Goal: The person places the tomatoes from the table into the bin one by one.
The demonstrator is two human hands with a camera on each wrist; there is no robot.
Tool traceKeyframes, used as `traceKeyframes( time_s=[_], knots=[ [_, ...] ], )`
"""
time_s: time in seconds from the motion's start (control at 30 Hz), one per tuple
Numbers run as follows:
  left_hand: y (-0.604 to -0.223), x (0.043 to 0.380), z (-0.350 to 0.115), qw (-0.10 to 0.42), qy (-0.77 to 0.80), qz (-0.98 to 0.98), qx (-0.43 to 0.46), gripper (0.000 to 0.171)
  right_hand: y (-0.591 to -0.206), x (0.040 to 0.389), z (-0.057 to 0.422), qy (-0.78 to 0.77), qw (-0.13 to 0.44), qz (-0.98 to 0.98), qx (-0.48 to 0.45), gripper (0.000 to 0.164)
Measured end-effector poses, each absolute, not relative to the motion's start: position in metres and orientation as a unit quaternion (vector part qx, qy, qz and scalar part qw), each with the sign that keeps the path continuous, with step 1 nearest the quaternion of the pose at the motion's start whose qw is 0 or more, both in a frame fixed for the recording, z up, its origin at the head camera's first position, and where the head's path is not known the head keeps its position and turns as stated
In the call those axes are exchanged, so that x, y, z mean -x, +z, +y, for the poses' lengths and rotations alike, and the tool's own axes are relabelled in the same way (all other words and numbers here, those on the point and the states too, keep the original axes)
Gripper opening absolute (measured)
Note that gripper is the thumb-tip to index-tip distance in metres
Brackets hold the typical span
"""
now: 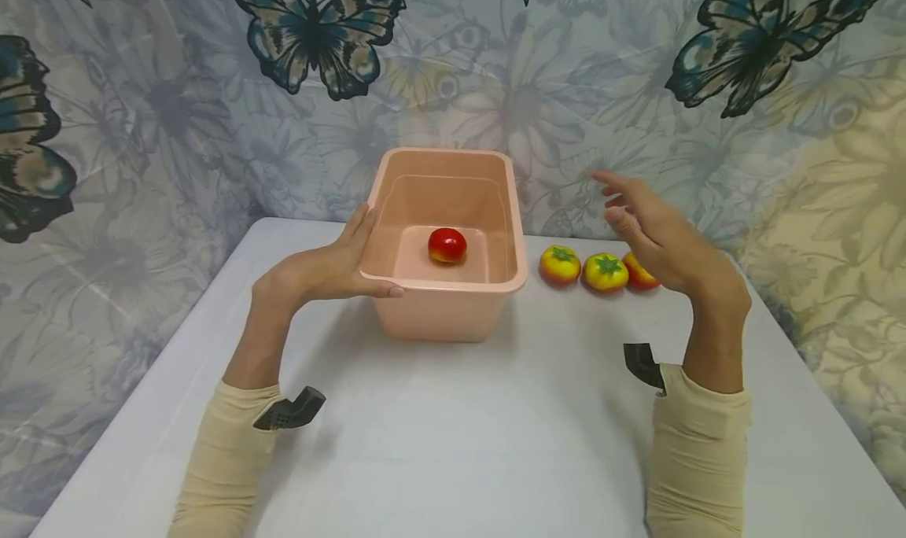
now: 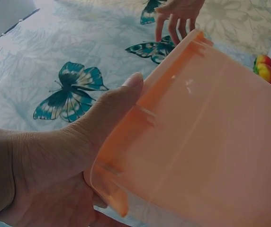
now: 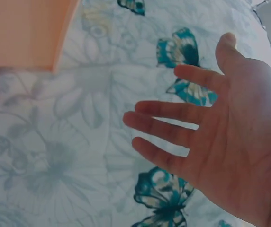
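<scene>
My left hand [image 1: 318, 270] holds a peach-coloured plastic bin [image 1: 439, 314] at its near left corner. The thumb [image 2: 121, 97] lies along the rim, and the other fingers spread along the left side. Inside the bin, on its floor, sits one glossy red round fruit [image 1: 447, 245]. My right hand [image 1: 668, 235] is in the air to the right of the bin, fingers extended and apart, holding nothing. Below it on the table is a row of red-and-yellow round fruits [image 1: 560, 265] with green star-shaped tops; the hand partly hides the rightmost one [image 1: 639, 273].
The white table [image 1: 460, 444] reaches back to a cloth backdrop [image 1: 538, 74] printed with flowers and butterflies. The fruit row lies near the table's back edge, right of the bin. Dark devices [image 1: 292, 409] are strapped at both wrists.
</scene>
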State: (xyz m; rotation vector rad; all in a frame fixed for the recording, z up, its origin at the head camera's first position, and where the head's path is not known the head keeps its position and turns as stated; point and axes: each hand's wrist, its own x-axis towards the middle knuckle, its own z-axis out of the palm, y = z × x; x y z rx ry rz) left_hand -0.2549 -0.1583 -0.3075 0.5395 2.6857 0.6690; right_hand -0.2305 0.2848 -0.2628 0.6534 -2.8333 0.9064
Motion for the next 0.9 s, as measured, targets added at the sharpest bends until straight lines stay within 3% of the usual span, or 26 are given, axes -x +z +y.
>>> traceKeyframes(
  time_s=[0.37, 0.9],
  knots=[
    [-0.303, 0.260, -0.158, 0.157, 0.244, 0.938, -0.189, 0.133, -0.260, 0.234, 0.319, 0.284, 0.066, -0.944, -0.157, 0.060],
    [-0.306, 0.256, -0.161, 0.171, 0.245, 0.936, -0.188, 0.134, -0.277, 0.239, 0.358, 0.257, 0.042, -0.959, -0.111, 0.064]
  ],
)
